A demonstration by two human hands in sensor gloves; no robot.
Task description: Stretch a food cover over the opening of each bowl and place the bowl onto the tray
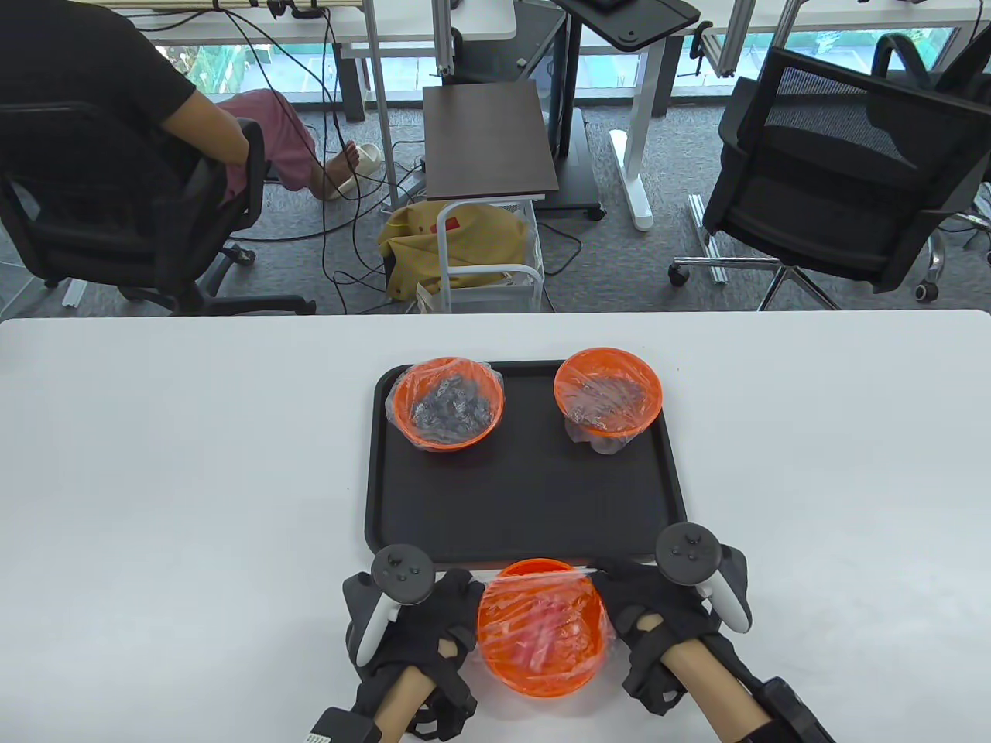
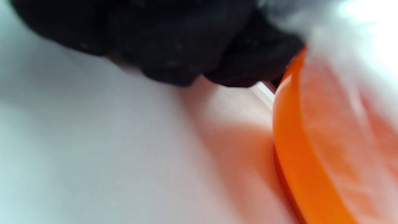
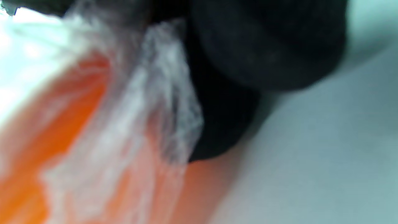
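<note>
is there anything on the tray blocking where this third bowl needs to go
Nothing visible does. The near half of the tray is bare; the two covered bowls sit at its far end. The third bowl stands on the table just short of the tray's near rim, between the left hand and right hand.

From above and behind the hands, we look down across the white counter, facing outward toward the office chairs and desks beyond it; the black tray sits mid-frame and the near bowl low in the frame. Our left wrist camera sits very close and low beside that bowl, blurred, with gloved fingers at its top edge. Our right wrist camera is just as close on the bowl's other side, fingers above. All three views share this bowl and the counter around it.
</note>
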